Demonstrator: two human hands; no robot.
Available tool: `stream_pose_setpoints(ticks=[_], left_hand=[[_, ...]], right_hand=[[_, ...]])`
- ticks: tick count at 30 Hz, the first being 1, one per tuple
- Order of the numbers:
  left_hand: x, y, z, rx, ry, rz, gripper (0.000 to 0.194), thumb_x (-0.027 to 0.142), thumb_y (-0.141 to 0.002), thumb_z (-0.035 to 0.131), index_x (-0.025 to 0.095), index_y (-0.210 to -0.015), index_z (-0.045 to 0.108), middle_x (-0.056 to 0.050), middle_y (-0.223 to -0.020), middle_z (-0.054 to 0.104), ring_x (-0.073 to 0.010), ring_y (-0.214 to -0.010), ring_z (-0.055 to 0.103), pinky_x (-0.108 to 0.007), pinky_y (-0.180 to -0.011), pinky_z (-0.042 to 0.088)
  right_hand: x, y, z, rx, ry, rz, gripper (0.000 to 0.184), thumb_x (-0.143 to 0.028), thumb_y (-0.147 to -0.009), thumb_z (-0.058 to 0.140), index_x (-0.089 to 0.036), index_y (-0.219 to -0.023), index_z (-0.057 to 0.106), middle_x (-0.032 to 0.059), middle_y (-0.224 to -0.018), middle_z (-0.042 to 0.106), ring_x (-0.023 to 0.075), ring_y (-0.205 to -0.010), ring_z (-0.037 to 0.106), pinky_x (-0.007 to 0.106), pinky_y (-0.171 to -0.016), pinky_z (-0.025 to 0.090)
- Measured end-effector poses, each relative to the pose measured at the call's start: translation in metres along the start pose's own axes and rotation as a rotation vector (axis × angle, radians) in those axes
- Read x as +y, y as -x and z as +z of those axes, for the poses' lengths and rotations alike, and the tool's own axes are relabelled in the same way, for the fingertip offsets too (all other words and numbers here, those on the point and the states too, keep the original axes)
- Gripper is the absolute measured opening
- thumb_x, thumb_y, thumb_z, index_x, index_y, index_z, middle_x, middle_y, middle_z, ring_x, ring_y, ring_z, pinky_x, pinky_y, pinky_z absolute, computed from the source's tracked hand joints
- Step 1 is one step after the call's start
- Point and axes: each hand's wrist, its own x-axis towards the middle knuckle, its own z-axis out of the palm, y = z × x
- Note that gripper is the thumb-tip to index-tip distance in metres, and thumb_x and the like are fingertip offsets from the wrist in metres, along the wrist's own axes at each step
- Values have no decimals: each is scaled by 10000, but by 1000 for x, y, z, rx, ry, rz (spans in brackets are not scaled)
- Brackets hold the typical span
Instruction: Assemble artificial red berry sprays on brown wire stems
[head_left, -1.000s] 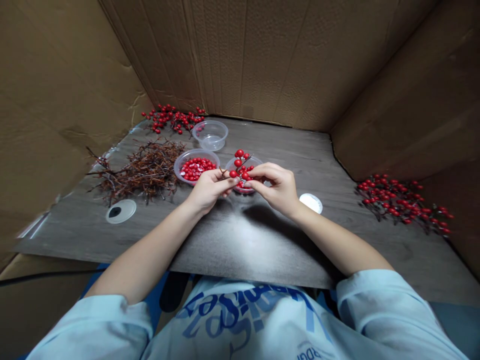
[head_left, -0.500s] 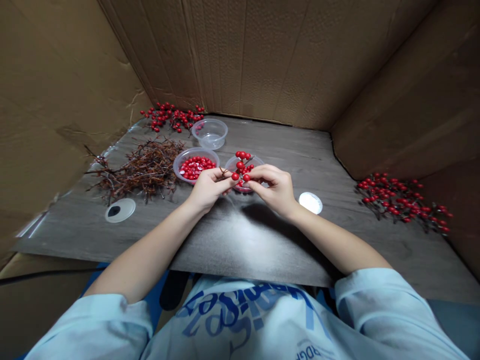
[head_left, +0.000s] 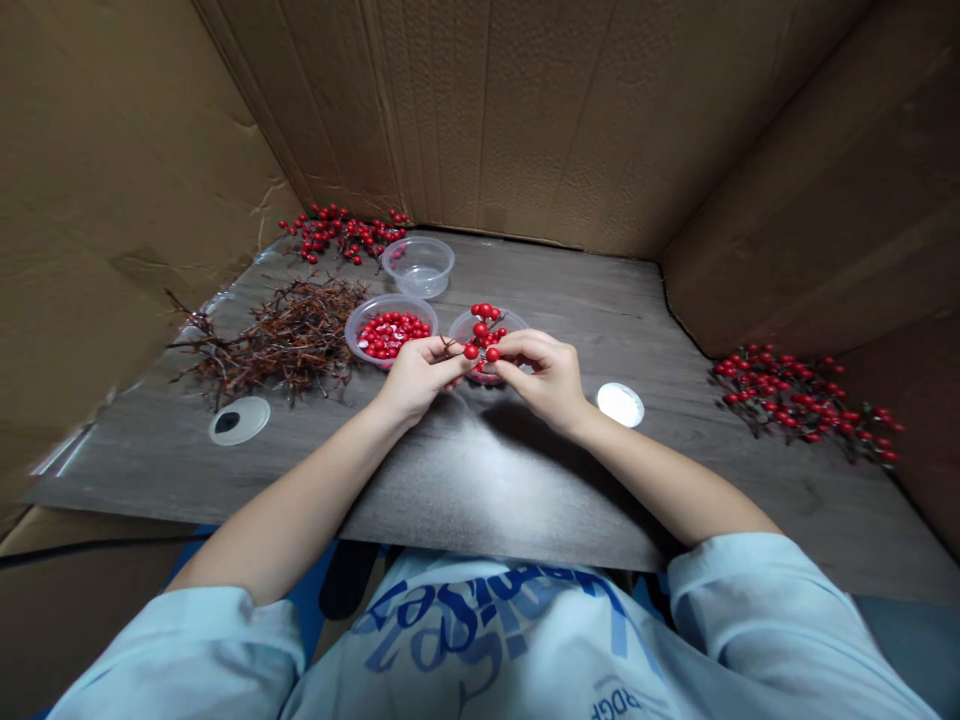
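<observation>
Between my two hands stands a sprig of red berries (head_left: pixel 480 329), its berry heads upward. My left hand (head_left: pixel 421 378) pinches the sprig by its brown stem. The fingertips of my right hand (head_left: pixel 544 378) are closed on a red berry (head_left: pixel 492 354) at the sprig's lower right. Just behind the sprig sits a clear tub of red berries (head_left: pixel 512 319), partly covered by my hands. To its left, another clear tub (head_left: pixel 352 335) holds many loose red berries and a few whitish bits.
A heap of bare brown twigs (head_left: pixel 289 335) lies at left, berry sprigs (head_left: pixel 349 232) behind it. More berry sprigs (head_left: pixel 802 400) lie at right. A clear tub (head_left: pixel 418 270) stands farther back. Two round lids, one left (head_left: pixel 240 421), one right (head_left: pixel 621 404), flank my arms. Cardboard walls (head_left: pixel 525 120) enclose the table.
The right fingertips have shifted slightly on the sprig, and the berries between my hands sit a little differently, one now at the right fingertips. My left hand keeps its hold.
</observation>
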Motion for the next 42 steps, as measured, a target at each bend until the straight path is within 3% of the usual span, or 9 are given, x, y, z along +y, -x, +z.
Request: stream_pose_setpoints(ticks=[25,30,35,39,42], left_hand=[[-1,0,1,23,-3,-3,306,291,-469,780,123,-540,534,42,-434,490,-34,-379,386,-172,-392,279],[4,1,1,66,62,-8,307,281,-470,784,122,-560,538,38,-463,498,-36,-399,412,-162,-376,272],[11,0,-1,141,146,29,300,287,-508,768,114,-618,550,35,-518,493,-26,-432,413,-140,-368,267],[12,-2,-3,162,213,51,276,254,-542,740,120,-615,510,37,-545,487,-19,-445,410,-122,-370,272],[12,-3,-3,160,227,48,268,243,-554,728,121,-607,495,37,-547,479,-20,-447,410,-122,-370,274]], right_hand=[[3,-3,2,-20,31,4,98,-148,-731,576,-177,-753,667,46,-808,669,134,-731,597,260,-653,479],[-4,-19,-6,-133,48,11,86,-226,-722,626,-169,-769,671,36,-771,670,113,-651,578,224,-585,458],[-16,-44,-20,-268,50,-16,229,-261,-686,673,-152,-887,669,33,-796,670,113,-644,578,226,-604,452],[-5,-63,-27,-309,287,-52,157,-182,-741,602,-140,-872,677,49,-808,654,123,-680,573,243,-645,441],[14,-73,-25,-451,560,-98,155,-135,-727,596,-150,-849,691,69,-870,633,161,-788,565,278,-724,431]])
